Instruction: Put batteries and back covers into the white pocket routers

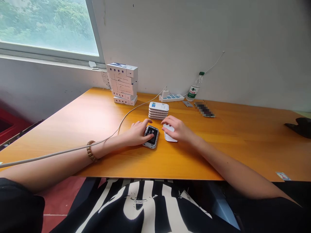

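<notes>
Flat white cover (170,136) off, black rectangular battery (153,131) in; my left hand (139,133) clasps the rounded white device (151,146), right hand (178,128) curls over the cover, grip unclear.

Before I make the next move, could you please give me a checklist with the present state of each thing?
1. White panel apart from open device: ok.
2. Black battery inside the device: ok.
3. Battery fully seated: cannot tell, left hand partly covers it.
4. Right hand firmly gripping the panel: cannot tell.
5. Cable clear of left forearm: not ok, it crosses in front.
6. Stack of white devices upright: ok.
</notes>
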A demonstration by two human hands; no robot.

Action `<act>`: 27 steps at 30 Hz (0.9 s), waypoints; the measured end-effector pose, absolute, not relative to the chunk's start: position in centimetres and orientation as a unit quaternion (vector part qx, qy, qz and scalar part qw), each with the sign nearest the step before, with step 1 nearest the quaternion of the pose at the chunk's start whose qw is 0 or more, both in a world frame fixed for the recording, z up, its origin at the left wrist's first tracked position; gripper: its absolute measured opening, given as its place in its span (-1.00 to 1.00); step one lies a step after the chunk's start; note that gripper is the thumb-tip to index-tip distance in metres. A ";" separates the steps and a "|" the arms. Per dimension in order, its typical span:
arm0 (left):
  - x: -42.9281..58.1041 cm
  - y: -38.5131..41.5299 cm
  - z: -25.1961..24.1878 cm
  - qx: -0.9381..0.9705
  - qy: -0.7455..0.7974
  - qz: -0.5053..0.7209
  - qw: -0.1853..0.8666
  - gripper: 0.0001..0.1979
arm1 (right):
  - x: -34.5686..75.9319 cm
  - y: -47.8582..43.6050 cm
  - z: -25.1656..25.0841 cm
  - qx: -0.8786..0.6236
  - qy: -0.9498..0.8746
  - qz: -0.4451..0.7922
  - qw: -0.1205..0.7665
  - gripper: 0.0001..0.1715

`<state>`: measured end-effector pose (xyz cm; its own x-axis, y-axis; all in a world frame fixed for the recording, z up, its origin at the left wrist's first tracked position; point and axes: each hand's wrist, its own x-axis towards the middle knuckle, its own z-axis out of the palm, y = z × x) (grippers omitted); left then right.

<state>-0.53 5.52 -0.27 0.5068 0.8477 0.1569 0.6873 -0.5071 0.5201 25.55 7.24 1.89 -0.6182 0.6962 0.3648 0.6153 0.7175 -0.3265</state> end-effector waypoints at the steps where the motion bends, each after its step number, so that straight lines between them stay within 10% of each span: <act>1: -0.5 5.3 -0.2 0.856 0.449 0.188 0.175 -0.50 | 25.0 6.9 1.4 -0.338 -0.903 0.103 0.245 -0.76; 10: -1.2 5.0 0.3 0.925 0.343 0.095 0.131 -0.03 | 23.6 5.9 0.5 -0.330 -0.910 0.159 0.194 -0.83; 27: 1.4 3.4 -1.3 0.900 0.376 0.179 0.129 -0.03 | 20.5 5.0 0.1 -0.524 -0.806 0.169 0.215 -0.82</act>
